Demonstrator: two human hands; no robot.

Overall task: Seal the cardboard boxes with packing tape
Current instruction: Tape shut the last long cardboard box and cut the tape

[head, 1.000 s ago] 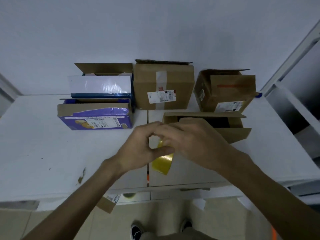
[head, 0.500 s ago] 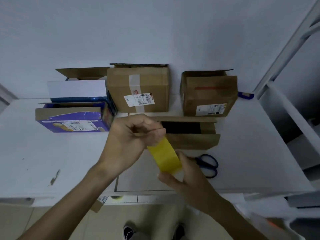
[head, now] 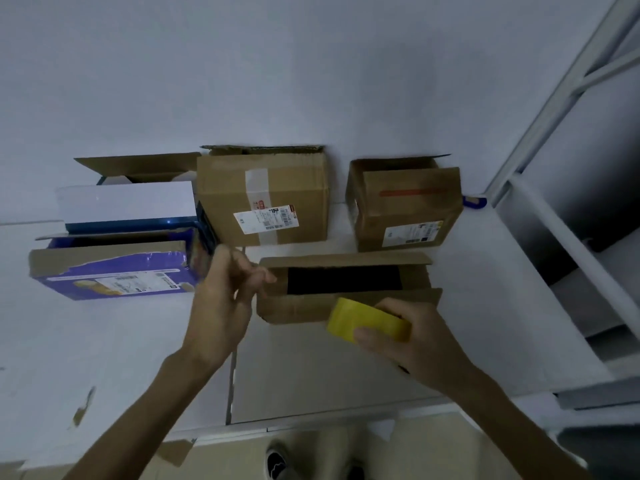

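Your right hand (head: 415, 337) grips the yellow tape roll (head: 367, 320), with the thumb across its near side and the fingers wrapped round behind. You hold it low over the near right part of the open box (head: 346, 306); whether the roll touches the cardboard cannot be told. That open box lies at the middle of the white worktop (head: 104, 341), its far and near flaps folded outward and its inside dark. Your left hand (head: 225, 296) is raised at the box's left end with its fingers curled toward the thumb. The blur hides whether they pinch anything, so its state cannot be told. Against the wall at the far side stands a taped box (head: 263, 199) with a strip of tape and a printed label on its front. To its right, apart from it, sits a brown box (head: 405, 209) with a red stripe, a label and its top flaps up. A small blue object (head: 475, 201) lies just beside that box on the right. On the left, a purple box (head: 110, 275) sits nearer you, and a white box (head: 128, 202) sits behind it.
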